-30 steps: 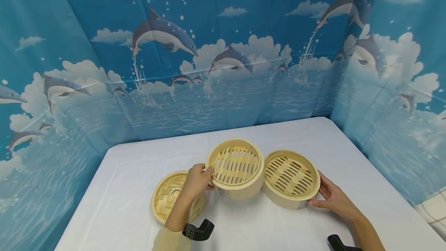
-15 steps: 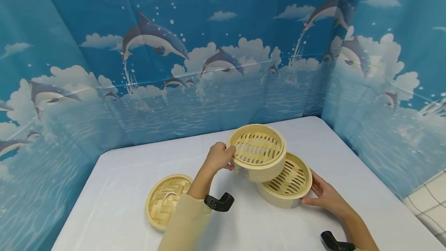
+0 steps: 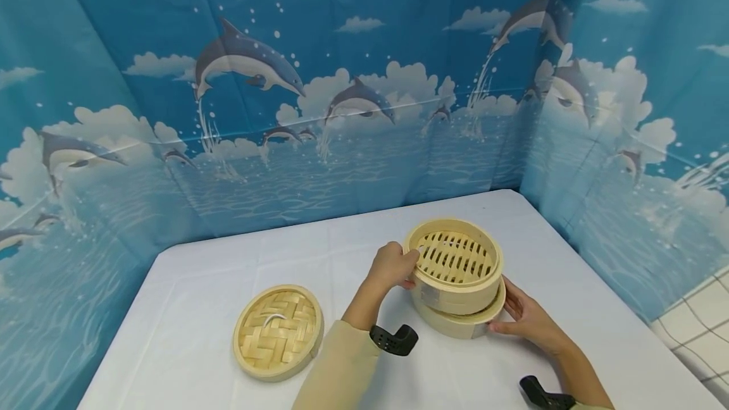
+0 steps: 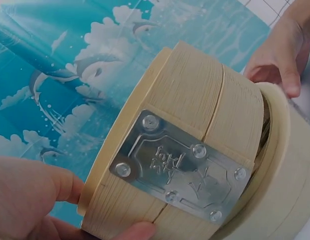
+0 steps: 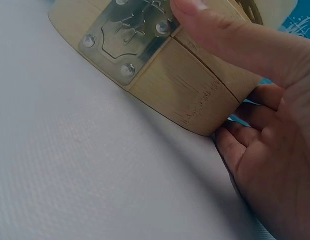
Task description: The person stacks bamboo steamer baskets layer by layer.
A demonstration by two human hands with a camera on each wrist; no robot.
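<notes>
My left hand (image 3: 392,266) grips the left rim of a round bamboo steamer basket (image 3: 462,300) with a slatted bottom, thumb over the rim. This basket sits slightly tilted over a second bamboo steamer basket (image 3: 455,328), covering most of it. In the left wrist view a riveted metal plate (image 4: 182,167) shows on the upper basket's wall, and a gap opens towards the lower basket (image 4: 282,185) on one side. My right hand (image 3: 531,318) holds the lower basket's right side; in the right wrist view its thumb lies along the wall (image 5: 187,92) and its fingers curl behind.
A woven bamboo lid (image 3: 277,337) with a small white loop handle lies to the left on the white-covered table (image 3: 188,309). Behind and at both sides hangs a blue dolphin-print curtain (image 3: 319,176). Black wrist straps (image 3: 394,340) circle both forearms.
The left hand has carried the upper basket rightward, from beside the lower basket to on top of it. The right hand keeps its hold on the lower one. The lid is now fully uncovered.
</notes>
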